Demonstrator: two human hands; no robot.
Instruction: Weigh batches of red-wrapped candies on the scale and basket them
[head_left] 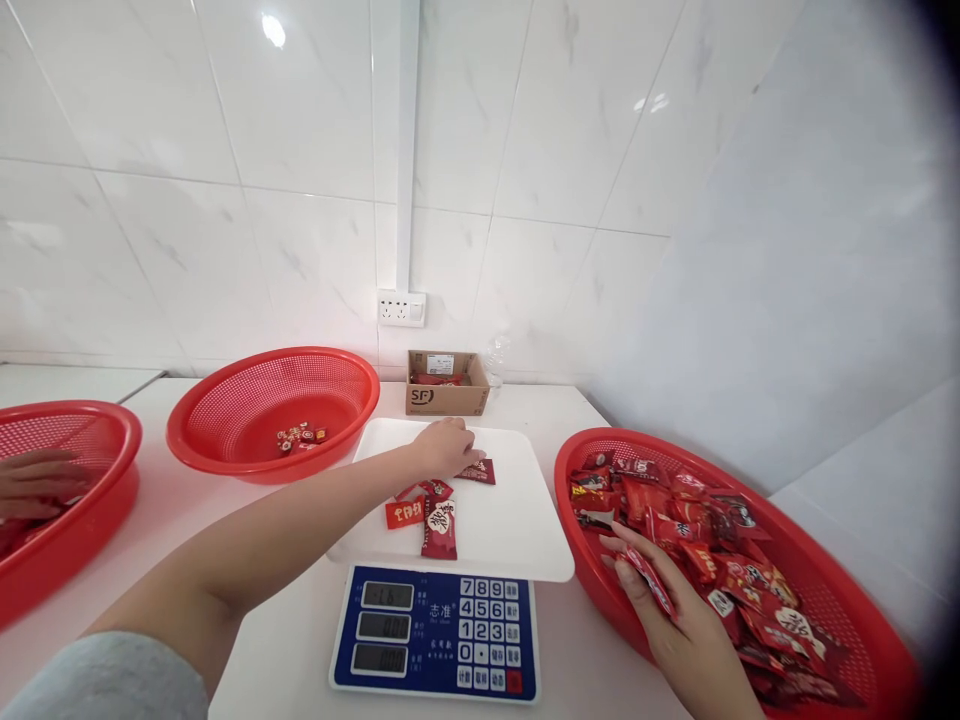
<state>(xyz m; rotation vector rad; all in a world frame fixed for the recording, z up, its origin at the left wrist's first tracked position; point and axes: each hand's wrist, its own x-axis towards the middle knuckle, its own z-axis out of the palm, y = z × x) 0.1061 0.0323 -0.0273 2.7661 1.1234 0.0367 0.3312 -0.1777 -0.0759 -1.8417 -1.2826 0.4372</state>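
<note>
My left hand point(444, 447) reaches over the white scale tray point(514, 530), fingers curled down onto a dark red candy packet point(480, 471); its fingertips are partly hidden. Closer to me on the tray lie several more red wrapped candies, among them a large dark red packet point(439, 528) and a small bright red one point(405, 514). At the right, my right hand point(667, 610) is closed around a red candy packet point(651, 580), between thumb and fingers. It is above the near left rim of a red basket point(847, 590) heaped with red candy packets point(690, 520).
Below the tray is the scale's blue keypad panel point(435, 632). A red basket point(274, 360) with a few candies stands back left, and a small cardboard box point(448, 400) stands by the wall. At far left, another person's hand point(37, 482) is inside a red basket point(112, 450).
</note>
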